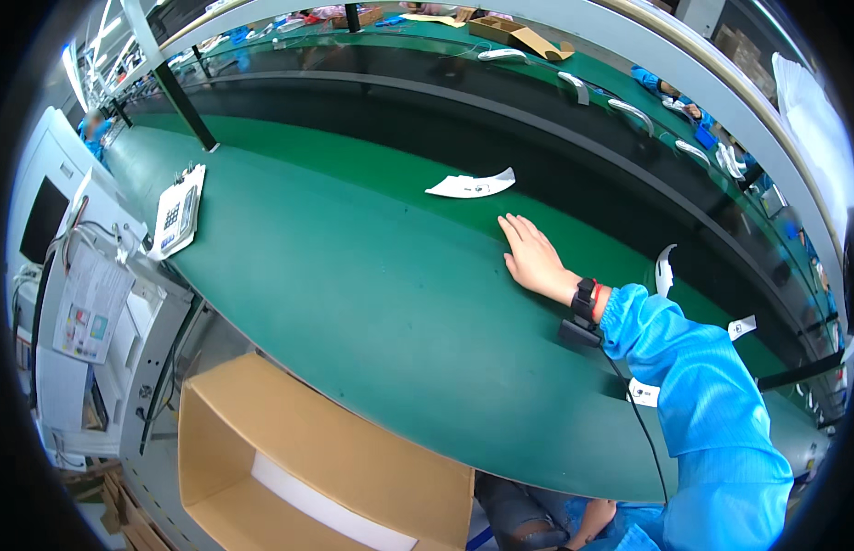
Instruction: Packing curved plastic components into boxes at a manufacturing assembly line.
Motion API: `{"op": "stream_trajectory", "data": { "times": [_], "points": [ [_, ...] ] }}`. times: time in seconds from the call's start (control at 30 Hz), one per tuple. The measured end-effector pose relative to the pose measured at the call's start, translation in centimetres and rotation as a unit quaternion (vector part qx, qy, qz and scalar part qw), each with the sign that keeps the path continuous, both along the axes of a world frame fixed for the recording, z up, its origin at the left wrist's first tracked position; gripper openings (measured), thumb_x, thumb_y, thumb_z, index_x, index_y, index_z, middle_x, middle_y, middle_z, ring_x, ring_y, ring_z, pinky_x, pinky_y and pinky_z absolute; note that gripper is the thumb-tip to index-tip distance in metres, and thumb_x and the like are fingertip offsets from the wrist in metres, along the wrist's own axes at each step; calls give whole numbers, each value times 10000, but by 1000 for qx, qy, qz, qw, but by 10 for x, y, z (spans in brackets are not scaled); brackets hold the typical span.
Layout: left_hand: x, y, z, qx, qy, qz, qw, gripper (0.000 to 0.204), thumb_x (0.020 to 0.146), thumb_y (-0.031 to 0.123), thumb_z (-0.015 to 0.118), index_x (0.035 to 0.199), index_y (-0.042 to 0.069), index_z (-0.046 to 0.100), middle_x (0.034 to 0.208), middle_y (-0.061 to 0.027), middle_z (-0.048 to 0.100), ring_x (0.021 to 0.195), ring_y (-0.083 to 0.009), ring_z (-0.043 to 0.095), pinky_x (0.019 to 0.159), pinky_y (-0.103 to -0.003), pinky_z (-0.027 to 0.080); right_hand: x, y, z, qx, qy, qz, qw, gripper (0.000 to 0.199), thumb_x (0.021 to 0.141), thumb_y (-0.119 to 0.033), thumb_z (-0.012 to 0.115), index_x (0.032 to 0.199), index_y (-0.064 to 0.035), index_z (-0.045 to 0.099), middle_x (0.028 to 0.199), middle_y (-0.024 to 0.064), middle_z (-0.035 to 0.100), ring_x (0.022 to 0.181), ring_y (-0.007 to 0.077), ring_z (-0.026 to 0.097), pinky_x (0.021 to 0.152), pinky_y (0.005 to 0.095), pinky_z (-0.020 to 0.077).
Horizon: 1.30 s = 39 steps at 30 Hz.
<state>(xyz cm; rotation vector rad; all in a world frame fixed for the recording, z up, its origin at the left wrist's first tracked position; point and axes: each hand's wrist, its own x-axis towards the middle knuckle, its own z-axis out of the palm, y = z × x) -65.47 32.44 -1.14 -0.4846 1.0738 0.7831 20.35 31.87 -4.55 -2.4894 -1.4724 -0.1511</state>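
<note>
My right hand is stretched out palm down over the green table, fingers nearly straight and holding nothing. A black band circles its wrist, and a small black device with a cable sits beside it. Beyond the fingertips, apart from them, a white curved piece lies on the table's far strip. More white pieces lie right of my forearm: a curved one and a small end. Another white piece shows partly beneath my sleeve. My left hand is low by my lap, its fingers hidden.
An open cardboard box stands below the table's near edge. A clipboard lies at the left end, beside a white machine. Past the table runs a dark conveyor belt; several white curved parts and co-workers' blue sleeves are beyond.
</note>
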Motion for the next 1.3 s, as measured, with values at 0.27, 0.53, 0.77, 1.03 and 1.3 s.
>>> {"op": "stream_trajectory", "data": {
  "times": [0.27,0.53,0.77,1.03,1.3],
  "points": [
    [0,-116,-69,255,286,-321,866,291,910,150,579,1182,44,579,942,-97,622,763,-207,570,645,-353,460,48,55,-23,-47,143,-104,983,776,908,-400,540,1508,-210,87,1469,289,253,1380,466,182,1119,499,210],
    [477,-161,-65,475,-123,-758,430,397,942,296,518,1227,22,559,1191,-185,583,1073,-345,560,940,-407,424,83,3,-24,282,124,-155,939,517,876,-136,582,1342,18,417,1354,245,443,1187,419,486,989,421,419],
    [530,-127,1,406,-203,-595,664,585,965,286,514,1414,-19,296,1258,-216,541,1165,-327,540,1016,-436,403,-60,-110,82,294,263,-117,912,649,887,-40,572,1456,-51,259,1503,203,254,1254,349,462,945,344,466],
    [628,-114,48,255,-230,-349,872,687,923,581,416,1333,30,391,1194,-163,538,1109,-313,518,944,-475,432,-179,-241,111,198,342,8,919,589,866,-50,587,1410,-41,360,1486,234,262,1344,362,346,1044,390,392],
    [769,-111,37,493,41,-523,694,417,835,81,552,1221,-6,420,889,-81,565,770,-182,579,756,-305,462,-139,-362,75,-56,182,-60,980,583,801,-244,687,1318,-74,479,1477,165,309,1356,389,287,1095,505,291]
  ]
}}
